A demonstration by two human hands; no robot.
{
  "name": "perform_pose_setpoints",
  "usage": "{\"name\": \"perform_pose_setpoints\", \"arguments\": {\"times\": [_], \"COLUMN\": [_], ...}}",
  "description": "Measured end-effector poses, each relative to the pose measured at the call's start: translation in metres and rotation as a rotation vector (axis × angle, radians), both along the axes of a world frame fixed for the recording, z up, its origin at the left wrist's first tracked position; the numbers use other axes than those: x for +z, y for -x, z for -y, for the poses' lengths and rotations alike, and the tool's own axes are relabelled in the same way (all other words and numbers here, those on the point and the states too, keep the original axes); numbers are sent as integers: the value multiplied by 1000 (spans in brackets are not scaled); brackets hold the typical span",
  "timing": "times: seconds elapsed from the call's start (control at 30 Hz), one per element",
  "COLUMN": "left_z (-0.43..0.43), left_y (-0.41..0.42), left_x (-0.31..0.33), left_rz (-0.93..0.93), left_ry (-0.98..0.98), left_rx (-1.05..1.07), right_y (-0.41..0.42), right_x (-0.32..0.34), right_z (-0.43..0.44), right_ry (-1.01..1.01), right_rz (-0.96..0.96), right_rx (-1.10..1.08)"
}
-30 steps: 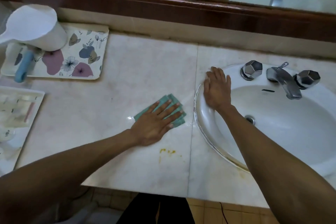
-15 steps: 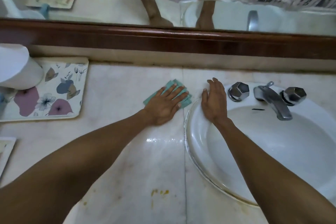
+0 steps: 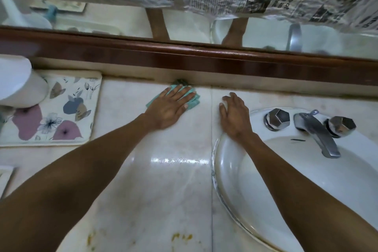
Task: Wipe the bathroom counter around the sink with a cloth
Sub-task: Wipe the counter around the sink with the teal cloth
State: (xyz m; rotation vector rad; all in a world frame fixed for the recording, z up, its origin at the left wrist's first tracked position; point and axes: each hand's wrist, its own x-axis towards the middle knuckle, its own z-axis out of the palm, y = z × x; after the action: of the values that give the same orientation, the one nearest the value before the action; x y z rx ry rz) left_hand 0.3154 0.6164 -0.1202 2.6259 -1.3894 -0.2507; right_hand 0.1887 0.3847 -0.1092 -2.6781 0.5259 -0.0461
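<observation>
Your left hand [image 3: 170, 106] lies flat, fingers spread, pressing the cloth [image 3: 194, 100] at the counter's [image 3: 143, 170] back edge. Your right hand [image 3: 235, 116] rests open, palm down, beside the sink [image 3: 229, 170].

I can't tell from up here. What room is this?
Most likely a bathroom: a white sink with a metal faucet is set in a counter below a mirror.

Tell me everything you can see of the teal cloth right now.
The teal cloth looks like thin, soft fabric, folded or bunched into layers. It lies flat on the pale marble counter at its back edge, near the wall strip. The left hand presses on it palm down, fingers spread, hiding most of it; only its edges show.
</observation>
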Motion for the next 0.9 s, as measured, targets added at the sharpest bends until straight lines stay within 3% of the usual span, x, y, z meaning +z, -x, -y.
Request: {"name": "perform_pose_setpoints", "arguments": {"times": [0.23, 0.43, 0.53, 0.67, 0.77, 0.83, 0.9], "left_z": [-111, -88, -84, -134, -174, -176, -161], "left_y": [-30, -8, 62, 159, 145, 121, 114], "left_x": [-5, -7, -8, -5, 1, 4, 5], "left_rz": [28, -30, -29, -18, -22, -31, -54], "left_ry": [-33, 6, 29, 7, -45, -46, -19], "left_rx": [341, 733, 657, 318, 77, 180, 432], "right_y": [-26, -26, -10, 22, 48, 64, 80], "right_x": [2, 2, 6, 10, 11, 11, 10], "right_z": [-57, -86, -93, -98, -97, -95, -95], "right_ry": [56, 48, 33, 36, 63, 91, 128], "right_rz": [-65, -103, -128, -135, -157, -161, -150], "right_rx": [215, 187, 209, 232, 254, 262, 268]}}
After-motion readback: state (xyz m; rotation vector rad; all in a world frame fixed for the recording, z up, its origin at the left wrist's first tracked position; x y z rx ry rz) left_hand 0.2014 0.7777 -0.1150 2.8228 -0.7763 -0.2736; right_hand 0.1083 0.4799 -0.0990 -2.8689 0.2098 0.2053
